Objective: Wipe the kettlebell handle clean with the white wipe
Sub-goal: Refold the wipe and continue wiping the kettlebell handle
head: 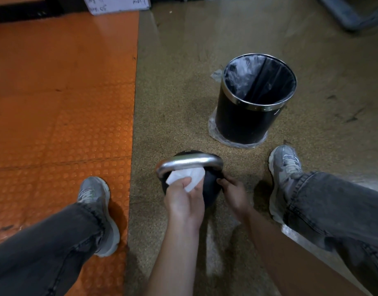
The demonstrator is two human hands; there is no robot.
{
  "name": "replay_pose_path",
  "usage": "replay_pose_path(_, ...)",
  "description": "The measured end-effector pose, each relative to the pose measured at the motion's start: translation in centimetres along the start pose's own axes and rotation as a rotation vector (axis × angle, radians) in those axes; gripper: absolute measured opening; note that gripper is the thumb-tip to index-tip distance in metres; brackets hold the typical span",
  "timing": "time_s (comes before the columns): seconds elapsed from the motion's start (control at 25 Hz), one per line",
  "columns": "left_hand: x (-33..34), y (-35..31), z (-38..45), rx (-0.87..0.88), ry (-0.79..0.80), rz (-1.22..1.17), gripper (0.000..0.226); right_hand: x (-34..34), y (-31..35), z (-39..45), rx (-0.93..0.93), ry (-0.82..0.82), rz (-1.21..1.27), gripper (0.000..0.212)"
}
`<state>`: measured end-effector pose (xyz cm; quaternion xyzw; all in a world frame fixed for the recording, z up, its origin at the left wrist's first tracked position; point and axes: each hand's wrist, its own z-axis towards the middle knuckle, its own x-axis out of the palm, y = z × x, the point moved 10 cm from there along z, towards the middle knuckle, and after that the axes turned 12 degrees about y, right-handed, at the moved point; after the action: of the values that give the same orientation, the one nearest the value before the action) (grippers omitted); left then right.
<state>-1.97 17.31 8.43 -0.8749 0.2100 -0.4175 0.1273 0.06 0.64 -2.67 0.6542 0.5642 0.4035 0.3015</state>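
The left hand (184, 196) gripped the white wipe (187, 176), fingers curled round its near edge, w/ the wipe's far part pressed up against the underside of the kettlebell handle (189, 162). The right hand (234, 192) rested on the right side of the kettlebell (211, 186), fingers curved round the black body just below the handle's right end. Both forearms entered from the near edge.

The kettlebell stood upright on the speckled tan floor (175, 92), centre-near in the scene. The handle was bare silver metal, arched left to right; the body was black w/ small white lettering on the far top, too small to read.

A grey sneaker (98, 210) sat near-left on the orange studded mat (62, 103); a 2nd grey sneaker (285, 174) sat to the right on the tan floor. Both legs wore dark grey jeans.

Far-right of the kettlebell, well apart, stood a black waste bin (247, 122) w/ a chrome rim band and a clear liner; plastic showed round its base. A white box (117, 4) w/ handwriting lay at the far edge. Grey metal tubing (350, 18) crossed the far-right corner.
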Motion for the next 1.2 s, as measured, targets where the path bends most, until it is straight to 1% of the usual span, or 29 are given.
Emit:
replay_pose_path(0.08, 0.3, -0.3, -0.7, 0.021, 0.037, -0.003, 0.043, 0.1, 0.0, 0.0, -0.018, 0.006, -0.020, 0.031)
replay_pose_path(0.16, 0.6, -0.6, 0.8, 0.018, 0.003, -0.032, 0.043, -0.1, -0.4, 0.2, 0.011, 0.007, -0.023, 0.031)
replay_pose_path(0.24, 0.8, -0.7, 0.6, 0.007, -0.046, -0.070, 0.043, 0.0, -0.3, 0.1, 0.027, 0.009, -0.029, 0.031)
replay_pose_path(0.36, 0.5, -0.5, -0.8, -0.023, -0.009, -0.008, 0.041, -0.1, 0.1, 0.0, 0.017, -0.015, -0.031, 0.034)
replay_pose_path(0.52, 0.8, -0.9, 0.6, 0.003, -0.027, -0.068, 0.045, 0.1, -0.1, -0.1, 0.051, -0.001, -0.033, 0.031)
replay_pose_path(0.64, 0.0, -0.4, -0.7, -0.008, -0.006, -0.021, 0.045, -0.1, 0.2, -0.2, 0.041, -0.028, -0.033, 0.031)
replay_pose_path(0.8, 0.3, -0.9, 1.5, 0.003, -0.079, -0.097, 0.044, 0.3, 0.1, -0.4, 0.053, -0.002, -0.023, 0.032)
replay_pose_path(0.88, -0.3, -0.5, 0.9, -0.018, -0.080, -0.048, 0.046, 0.3, 0.3, -0.6, 0.066, 0.002, -0.022, 0.033)
replay_pose_path(0.96, -0.5, -0.7, 0.1, -0.023, -0.045, -0.003, 0.047, 0.3, 0.7, -0.7, 0.050, -0.009, -0.036, 0.034)
replay_pose_path(1.12, 1.0, -1.3, 2.2, 0.008, -0.035, -0.081, 0.046, 0.5, 0.7, -0.6, 0.062, 0.007, -0.054, 0.037)
replay_pose_path(1.2, 0.7, -1.3, 1.7, 0.003, -0.034, -0.056, 0.048, 0.3, 0.6, -0.6, 0.064, -0.007, -0.053, 0.037)
